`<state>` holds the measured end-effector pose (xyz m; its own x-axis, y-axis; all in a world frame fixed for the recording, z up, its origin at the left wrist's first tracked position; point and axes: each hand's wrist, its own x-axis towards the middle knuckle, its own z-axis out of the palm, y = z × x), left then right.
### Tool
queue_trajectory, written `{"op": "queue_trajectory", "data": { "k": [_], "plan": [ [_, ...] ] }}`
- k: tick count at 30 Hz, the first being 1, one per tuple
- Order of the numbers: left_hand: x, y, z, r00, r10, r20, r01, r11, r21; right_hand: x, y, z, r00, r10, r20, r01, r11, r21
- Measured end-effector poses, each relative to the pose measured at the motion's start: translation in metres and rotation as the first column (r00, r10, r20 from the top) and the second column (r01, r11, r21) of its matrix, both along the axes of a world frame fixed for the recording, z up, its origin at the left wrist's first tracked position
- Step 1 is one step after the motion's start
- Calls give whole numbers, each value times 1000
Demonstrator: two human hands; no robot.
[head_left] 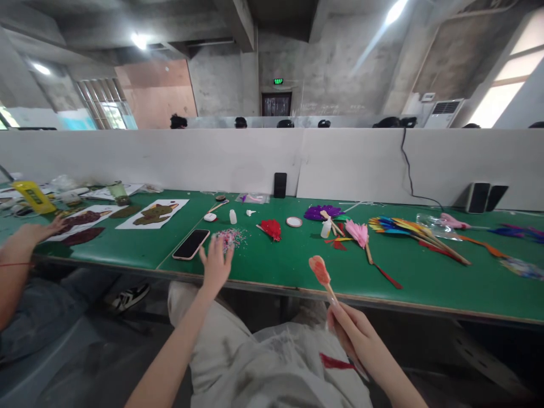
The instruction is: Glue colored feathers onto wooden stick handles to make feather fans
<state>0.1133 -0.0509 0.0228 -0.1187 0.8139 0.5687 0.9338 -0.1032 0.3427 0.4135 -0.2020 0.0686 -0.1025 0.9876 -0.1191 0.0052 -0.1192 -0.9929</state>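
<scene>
My left hand point(216, 266) reaches over the near part of the green table, its fingers spread at the edge of a pile of small pink and white bits point(233, 239). A black-screened phone point(191, 245) lies just left of it. My right hand point(349, 326) is closed round the handle of a wooden stick point(321, 271) with a flat reddish-orange head, held up in front of the table edge. A dark red tassel point(335, 361) hangs below that hand. A red feathery piece point(271, 229) lies on the table between the two hands, farther back.
White bottles point(232, 216), a round white lid point(293, 222), a pink tassel point(357, 233) and colourful feather-like pieces point(395, 225) lie on the green table point(272, 266). A white partition point(212, 161) stands behind. At left, another person's hand point(36, 232) rests near papers.
</scene>
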Motion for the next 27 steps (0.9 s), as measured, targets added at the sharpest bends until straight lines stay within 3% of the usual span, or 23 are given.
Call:
{"op": "queue_trajectory", "data": {
  "k": [2,4,6,7,9,16,21,24,27],
  "plan": [
    [38,-30,14,931,-330,155,342,938,-59,-7,-3,-1,999,38,29,-38,999,1],
    [73,-61,29,757,-523,392,591,803,-70,-15,-7,-1,996,76,50,-76,997,-3],
    [100,-85,42,546,-582,602,743,669,-28,-22,-11,0,991,114,69,-113,993,-23],
    [109,-93,48,462,-579,671,777,629,8,-25,-13,0,989,130,75,-128,991,-34],
    [121,-102,57,378,-540,752,791,610,40,-29,-16,1,983,162,82,-158,986,-56],
    [120,-98,58,240,-370,897,818,576,18,-27,-16,-3,971,208,122,-201,977,-66],
    [116,-98,52,226,-353,908,814,581,23,-33,-16,-8,960,221,172,-208,974,-89],
    [118,-100,52,244,-352,904,808,589,11,-37,-16,-9,959,238,156,-227,970,-88],
    [119,-100,51,359,-423,832,782,623,-21,-38,-14,-8,970,201,138,-194,979,-64]
  ]
}}
